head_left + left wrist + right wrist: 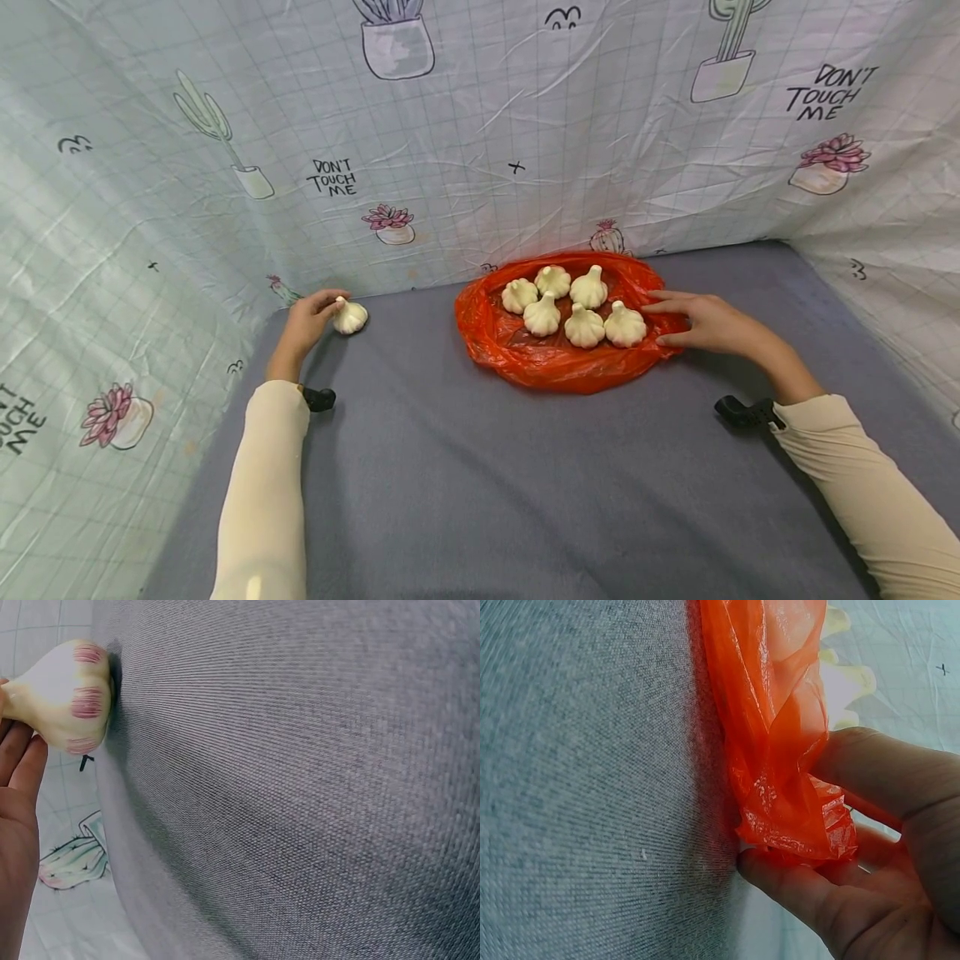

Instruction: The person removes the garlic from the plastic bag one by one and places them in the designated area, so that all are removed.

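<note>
Shows as a grey desk (pixel 450 467) across the lower middle of the head view, with a fine woven surface up close in both wrist views. Carries, right of the frame's centre, an open red plastic bag (pixel 555 372), crumpled round its rim, and, left of centre, a garlic bulb (pixel 350 318) resting neck upward.

Place is looking like a makeshift curtained-off booth; hangings are hiding what kind of room it is. Grey cloth surface (pixel 450 483) is spreading across the nook. Behind that surface, a creased sheet (pixel 465 108) is hanging, showing printed potted plants (pixel 399 50) and "DON'T TOUCH ME" lettering (pixel 832 92); similar sheeting (pixel 97 308) is flanking it left and right.
</note>
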`<act>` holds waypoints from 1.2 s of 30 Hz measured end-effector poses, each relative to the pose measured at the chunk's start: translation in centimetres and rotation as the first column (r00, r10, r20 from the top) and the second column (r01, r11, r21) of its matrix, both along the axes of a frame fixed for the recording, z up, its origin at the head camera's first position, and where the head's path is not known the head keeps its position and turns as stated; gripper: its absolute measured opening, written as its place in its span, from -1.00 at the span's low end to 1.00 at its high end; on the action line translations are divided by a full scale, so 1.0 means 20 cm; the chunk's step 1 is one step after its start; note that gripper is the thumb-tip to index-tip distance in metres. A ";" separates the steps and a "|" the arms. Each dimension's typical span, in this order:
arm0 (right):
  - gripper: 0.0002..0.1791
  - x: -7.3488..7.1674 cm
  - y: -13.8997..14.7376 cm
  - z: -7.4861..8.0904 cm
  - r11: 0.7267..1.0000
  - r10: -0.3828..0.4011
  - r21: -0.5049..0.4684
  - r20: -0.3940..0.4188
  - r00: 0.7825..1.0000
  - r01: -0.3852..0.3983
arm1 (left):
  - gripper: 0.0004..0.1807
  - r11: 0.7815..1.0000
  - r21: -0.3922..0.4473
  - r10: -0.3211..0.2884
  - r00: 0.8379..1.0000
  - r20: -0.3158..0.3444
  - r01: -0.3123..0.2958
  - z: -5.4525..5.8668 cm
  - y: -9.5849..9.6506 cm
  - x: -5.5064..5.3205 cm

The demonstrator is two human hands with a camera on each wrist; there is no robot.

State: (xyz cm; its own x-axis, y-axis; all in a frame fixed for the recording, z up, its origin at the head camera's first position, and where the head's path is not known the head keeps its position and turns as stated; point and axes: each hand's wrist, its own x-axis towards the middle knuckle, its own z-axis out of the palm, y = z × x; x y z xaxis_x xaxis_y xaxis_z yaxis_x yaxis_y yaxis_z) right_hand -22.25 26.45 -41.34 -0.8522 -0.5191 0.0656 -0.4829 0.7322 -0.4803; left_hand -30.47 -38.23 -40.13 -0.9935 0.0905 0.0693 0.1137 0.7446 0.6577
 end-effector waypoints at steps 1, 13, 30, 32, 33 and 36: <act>-0.42 0.00 0.00 0.00 1.000 0.001 -0.002 -0.002 1.000 -0.001 | -0.57 1.000 0.001 -0.006 1.000 0.004 0.006 0.00 0.00 0.00; -0.41 0.01 0.00 -0.01 1.000 0.003 -0.004 0.009 1.000 -0.003 | -0.44 0.995 -0.098 -0.037 0.999 -0.025 0.035 0.07 0.10 -0.02; -0.42 0.01 0.00 -0.02 1.000 0.005 -0.008 0.004 1.000 -0.005 | -0.56 0.968 -0.073 -0.247 0.957 -0.155 0.238 0.24 0.58 0.01; -0.42 0.01 0.00 -0.02 1.000 0.005 -0.006 0.006 1.000 -0.005 | -0.57 0.960 -0.059 -0.279 0.947 -0.161 0.273 0.26 0.64 0.02; -0.42 0.01 0.00 -0.02 1.000 0.004 -0.005 0.008 1.000 -0.004 | -0.58 0.956 -0.053 -0.294 0.942 -0.164 0.289 0.26 0.67 0.03; -0.42 0.01 0.01 -0.02 1.000 0.001 0.002 0.013 1.000 -0.001 | -0.59 0.936 -0.037 -0.351 0.920 -0.173 0.350 0.27 0.75 0.04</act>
